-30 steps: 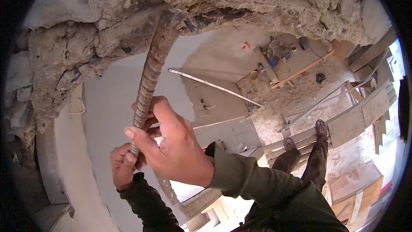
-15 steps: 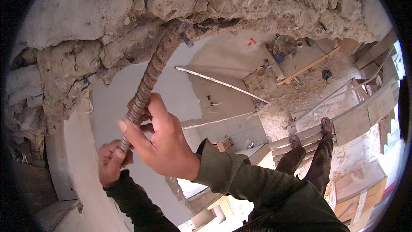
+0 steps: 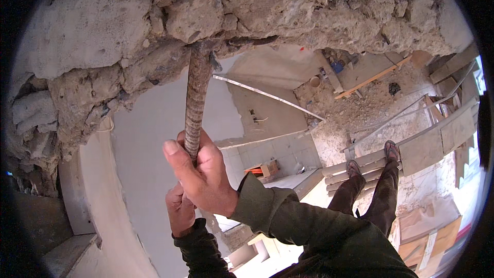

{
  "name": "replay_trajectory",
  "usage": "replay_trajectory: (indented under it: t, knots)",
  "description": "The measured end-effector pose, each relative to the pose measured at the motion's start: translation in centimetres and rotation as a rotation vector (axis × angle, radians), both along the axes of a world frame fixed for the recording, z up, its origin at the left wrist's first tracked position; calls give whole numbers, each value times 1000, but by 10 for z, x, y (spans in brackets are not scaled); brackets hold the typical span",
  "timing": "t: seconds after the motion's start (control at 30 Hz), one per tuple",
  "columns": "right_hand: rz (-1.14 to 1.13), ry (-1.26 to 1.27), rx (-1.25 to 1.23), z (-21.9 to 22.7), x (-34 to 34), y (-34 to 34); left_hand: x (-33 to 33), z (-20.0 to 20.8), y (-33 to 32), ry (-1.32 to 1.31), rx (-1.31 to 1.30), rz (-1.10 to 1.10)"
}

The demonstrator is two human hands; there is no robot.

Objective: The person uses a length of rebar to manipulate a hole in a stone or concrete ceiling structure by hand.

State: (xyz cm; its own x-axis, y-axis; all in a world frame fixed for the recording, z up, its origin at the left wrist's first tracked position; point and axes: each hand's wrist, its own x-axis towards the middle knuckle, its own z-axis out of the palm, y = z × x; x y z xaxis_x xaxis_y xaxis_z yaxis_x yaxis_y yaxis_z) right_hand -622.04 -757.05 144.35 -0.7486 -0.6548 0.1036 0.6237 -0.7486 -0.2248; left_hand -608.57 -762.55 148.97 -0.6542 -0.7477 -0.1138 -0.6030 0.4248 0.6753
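Ribbed bar (image 3: 196, 103) reaches the lower edge of the broken masonry (image 3: 288, 13); right hand (image 3: 205, 175) wraps its lower part, left hand (image 3: 180, 211) below, grip hidden. Keeping 2 hands aligned should steady it.

A head-worn fisheye looks steeply down past the ribbed bar (image 3: 195, 104).

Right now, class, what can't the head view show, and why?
Head view:
- Lower end of the ribbed bar: hidden by the right hand.
- Fingers of the left hand, any grip: behind the right hand.
- Top of the broken masonry: cut off by the upper edge.
- Distant blue item: too small to identify.
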Motion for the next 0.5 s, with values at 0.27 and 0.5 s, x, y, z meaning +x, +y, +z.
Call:
replay_trajectory:
  t: [0.27,0.5]
  knots:
    - [117,17,64,-9,-14,2,-2,-36,5,141,-53,-43]
    - [121,145,131,-31,-22,11,-20,-79,28,251,-186,73]
